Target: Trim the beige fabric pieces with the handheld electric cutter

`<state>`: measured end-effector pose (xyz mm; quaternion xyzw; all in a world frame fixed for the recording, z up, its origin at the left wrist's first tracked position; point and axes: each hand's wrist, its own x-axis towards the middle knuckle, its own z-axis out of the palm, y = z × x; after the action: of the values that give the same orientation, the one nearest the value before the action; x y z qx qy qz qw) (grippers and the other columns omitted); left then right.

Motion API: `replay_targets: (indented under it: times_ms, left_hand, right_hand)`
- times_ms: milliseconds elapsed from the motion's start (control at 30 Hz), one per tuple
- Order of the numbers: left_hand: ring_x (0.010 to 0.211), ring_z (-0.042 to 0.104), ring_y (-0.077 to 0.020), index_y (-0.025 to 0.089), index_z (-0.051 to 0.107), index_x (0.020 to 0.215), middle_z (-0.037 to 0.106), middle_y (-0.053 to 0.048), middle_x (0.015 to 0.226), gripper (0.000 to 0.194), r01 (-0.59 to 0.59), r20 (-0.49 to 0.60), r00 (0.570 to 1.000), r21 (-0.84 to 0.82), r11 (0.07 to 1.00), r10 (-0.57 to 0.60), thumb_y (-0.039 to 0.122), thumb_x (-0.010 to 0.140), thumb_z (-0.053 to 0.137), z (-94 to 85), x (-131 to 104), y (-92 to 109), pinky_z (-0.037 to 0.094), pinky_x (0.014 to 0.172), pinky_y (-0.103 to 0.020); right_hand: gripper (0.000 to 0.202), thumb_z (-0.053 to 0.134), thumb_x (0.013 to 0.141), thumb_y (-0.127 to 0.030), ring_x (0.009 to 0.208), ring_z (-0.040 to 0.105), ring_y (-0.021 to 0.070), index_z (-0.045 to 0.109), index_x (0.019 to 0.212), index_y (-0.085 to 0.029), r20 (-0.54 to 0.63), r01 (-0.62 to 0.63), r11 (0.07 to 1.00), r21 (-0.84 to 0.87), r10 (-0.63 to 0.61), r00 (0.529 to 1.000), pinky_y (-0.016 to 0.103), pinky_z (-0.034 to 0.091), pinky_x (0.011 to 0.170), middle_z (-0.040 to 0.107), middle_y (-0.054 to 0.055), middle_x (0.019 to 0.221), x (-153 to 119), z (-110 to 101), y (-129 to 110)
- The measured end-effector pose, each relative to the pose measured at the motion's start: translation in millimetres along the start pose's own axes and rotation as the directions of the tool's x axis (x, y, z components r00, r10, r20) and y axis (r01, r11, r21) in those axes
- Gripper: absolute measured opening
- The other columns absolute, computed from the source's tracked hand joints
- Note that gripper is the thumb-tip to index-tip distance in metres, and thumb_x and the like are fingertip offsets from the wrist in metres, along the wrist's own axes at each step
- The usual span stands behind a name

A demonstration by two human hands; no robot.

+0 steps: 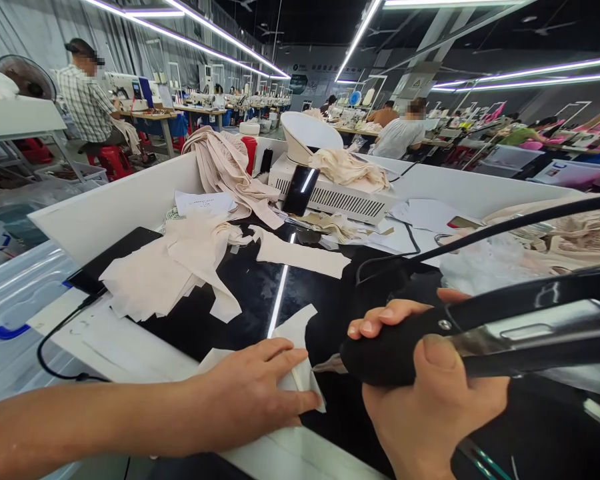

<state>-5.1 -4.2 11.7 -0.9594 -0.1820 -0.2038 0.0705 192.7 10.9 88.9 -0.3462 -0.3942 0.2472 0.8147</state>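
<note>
1. Black glossy tabletop (260,293), centre to 6 o'clock.
2. Black handheld tool (390,347), 4 o'clock, metal tip at or just beside the cloth piece's edge.
3. Cream fabric pile (165,263), 9 o'clock.
4. Left hand (253,390), 7 o'clock: fingers loosely spread, palm down on the cloth.
5. Right hand (430,407), 5 o'clock: closed around the tool.
6. Cloth piece (297,327), 6 o'clock.

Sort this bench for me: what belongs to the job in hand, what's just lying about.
In hand:
- pale fabric piece, under left hand
- black tool, in right hand
- similar pale pieces, probably

Lying about, apparently:
- dark phone
- white vented box
</note>
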Motion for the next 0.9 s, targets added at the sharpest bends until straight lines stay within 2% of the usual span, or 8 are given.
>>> replay_targets:
  times_ms: [133, 300, 400, 500, 600, 733, 900]
  left_hand:
    - [0.161, 0.077, -0.0284, 0.021, 0.082, 0.155, 0.087, -0.022, 0.156, 0.026, 0.027, 0.012, 1.000, 0.008, 1.000, -0.027, 0.031, 0.133, 0.074, 0.0, 0, 7, 0.060, 0.141, -0.042]
    - [0.160, 0.079, -0.0351, 0.019, 0.075, 0.165, 0.083, -0.026, 0.165, 0.055, 0.079, 0.018, 0.997, -0.016, 0.997, -0.079, 0.059, 0.129, 0.082, 6.1, -12, 29, 0.067, 0.134, -0.046]
    - [0.156, 0.081, -0.0313, 0.013, 0.078, 0.159, 0.086, -0.025, 0.161, 0.050, 0.056, -0.023, 0.998, -0.030, 0.998, -0.057, 0.054, 0.131, 0.080, -1.1, -15, 35, 0.065, 0.136, -0.040]
    - [0.142, 0.084, -0.0249, 0.011, 0.086, 0.138, 0.093, -0.014, 0.139, 0.028, -0.009, -0.041, 0.999, -0.028, 1.000, 0.008, 0.038, 0.135, 0.075, -13.3, -9, 28, 0.057, 0.143, -0.034]
    - [0.132, 0.086, -0.0230, 0.015, 0.087, 0.122, 0.092, -0.010, 0.129, 0.024, -0.065, -0.011, 0.998, -0.037, 0.997, 0.065, 0.031, 0.135, 0.075, -17.6, -1, 15, 0.061, 0.138, -0.032]
    - [0.128, 0.086, -0.0245, 0.013, 0.083, 0.130, 0.088, -0.015, 0.135, 0.022, 0.005, -0.012, 1.000, -0.096, 0.995, -0.006, 0.033, 0.133, 0.077, -10.3, -2, 1, 0.072, 0.121, -0.032]
    - [0.140, 0.085, -0.0265, 0.017, 0.081, 0.143, 0.086, -0.015, 0.146, 0.021, 0.058, -0.002, 0.998, -0.176, 0.983, -0.059, 0.033, 0.130, 0.082, -5.3, -12, -5, 0.069, 0.131, -0.036]
  right_hand:
    - [0.046, 0.107, 0.079, -0.038, 0.053, 0.067, 0.0192, 0.079, 0.114, -0.030, -0.010, 0.001, 1.000, -0.017, -0.001, 1.000, 0.032, 0.062, 0.049, 0.077, -0.008, 0.076, -1, 2, -2]
    - [0.042, 0.104, 0.081, -0.034, 0.053, 0.068, 0.0205, 0.079, 0.114, -0.031, 0.028, -0.041, 0.998, -0.042, 0.042, 0.999, 0.032, 0.062, 0.048, 0.075, -0.007, 0.075, -9, -7, -9]
    - [0.045, 0.103, 0.083, -0.038, 0.055, 0.069, 0.0225, 0.081, 0.121, -0.031, 0.056, -0.028, 0.999, -0.041, 0.030, 0.998, 0.036, 0.063, 0.049, 0.074, -0.007, 0.079, -16, -18, -9]
    - [0.046, 0.105, 0.084, -0.043, 0.054, 0.068, 0.0224, 0.081, 0.122, -0.031, 0.054, -0.005, 0.999, -0.035, 0.007, 0.999, 0.036, 0.061, 0.047, 0.072, -0.006, 0.079, -20, -23, -10]
    - [0.044, 0.105, 0.083, -0.040, 0.052, 0.067, 0.0218, 0.081, 0.119, -0.031, 0.039, 0.002, 0.999, -0.034, 0.000, 0.999, 0.035, 0.059, 0.046, 0.073, -0.007, 0.077, -20, -19, -13]
    - [0.042, 0.105, 0.082, -0.037, 0.052, 0.068, 0.0221, 0.081, 0.117, -0.031, 0.033, -0.006, 1.000, -0.017, 0.006, 0.999, 0.034, 0.060, 0.047, 0.075, -0.007, 0.075, -19, -12, -16]
    - [0.041, 0.106, 0.087, -0.040, 0.054, 0.069, 0.0220, 0.082, 0.119, -0.032, 0.036, 0.006, 1.000, -0.015, -0.005, 0.999, 0.035, 0.062, 0.049, 0.075, -0.007, 0.077, -21, -14, -12]
